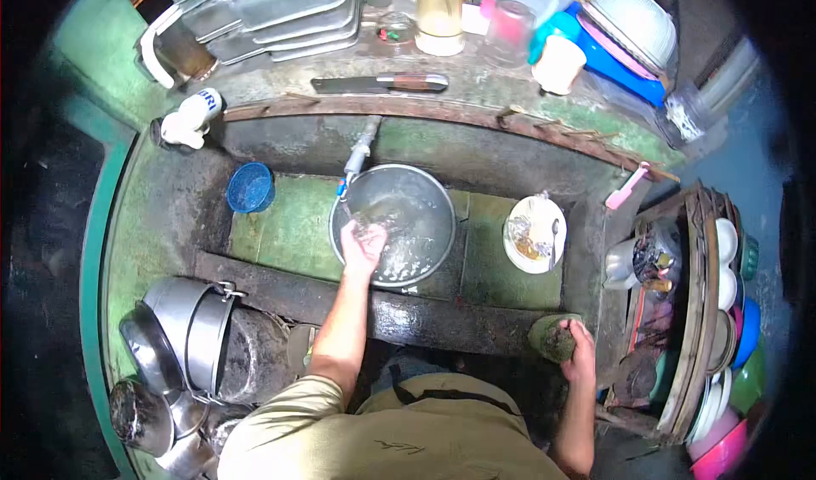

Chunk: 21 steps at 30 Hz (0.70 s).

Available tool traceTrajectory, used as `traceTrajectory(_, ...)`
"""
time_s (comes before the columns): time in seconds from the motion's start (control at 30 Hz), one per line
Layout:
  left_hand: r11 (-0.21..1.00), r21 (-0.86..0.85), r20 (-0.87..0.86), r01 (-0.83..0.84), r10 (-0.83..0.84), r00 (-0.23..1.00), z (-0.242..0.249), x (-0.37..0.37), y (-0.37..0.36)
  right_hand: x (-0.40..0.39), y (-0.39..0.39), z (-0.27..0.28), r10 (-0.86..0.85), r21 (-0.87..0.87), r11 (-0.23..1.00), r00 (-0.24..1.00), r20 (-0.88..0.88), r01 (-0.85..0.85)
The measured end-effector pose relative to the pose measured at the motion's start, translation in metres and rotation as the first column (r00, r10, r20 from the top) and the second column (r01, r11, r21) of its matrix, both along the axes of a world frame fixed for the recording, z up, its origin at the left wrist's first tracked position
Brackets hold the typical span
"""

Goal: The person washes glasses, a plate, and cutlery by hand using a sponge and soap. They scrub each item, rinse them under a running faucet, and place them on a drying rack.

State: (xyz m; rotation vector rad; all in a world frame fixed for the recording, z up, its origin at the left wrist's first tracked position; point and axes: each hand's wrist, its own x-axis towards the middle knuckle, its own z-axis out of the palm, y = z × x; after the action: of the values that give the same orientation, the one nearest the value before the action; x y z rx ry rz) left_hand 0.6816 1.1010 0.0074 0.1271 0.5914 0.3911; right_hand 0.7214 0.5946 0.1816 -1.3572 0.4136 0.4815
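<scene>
My left hand [364, 246] reaches into a wide metal basin [433, 204] of water standing in the green sink. Its fingers close on what looks like a small clear glass [371, 225], held under the tap [355, 161], where water splashes. My right hand [582, 352] rests on the sink's front ledge and grips a round green scrubber [552, 335]. A white plate [534, 233] with food scraps and a spoon lies in the sink to the right of the basin.
A blue strainer cup [250, 187] sits at the sink's left end. Metal pots [183, 327] are stacked at lower left. A knife [382, 83], trays [272, 8] and jars line the back ledge. A rack of bowls and plates [722, 327] stands on the right.
</scene>
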Motion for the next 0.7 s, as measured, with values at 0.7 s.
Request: traceTrajectory(0.7,0.952,-0.249,0.169,-0.178,0.223,0.960,-0.019,-0.006,0.028,0.024,0.097,0.037,0.035,-0.067,0.997,0.998,-0.061,-0.039)
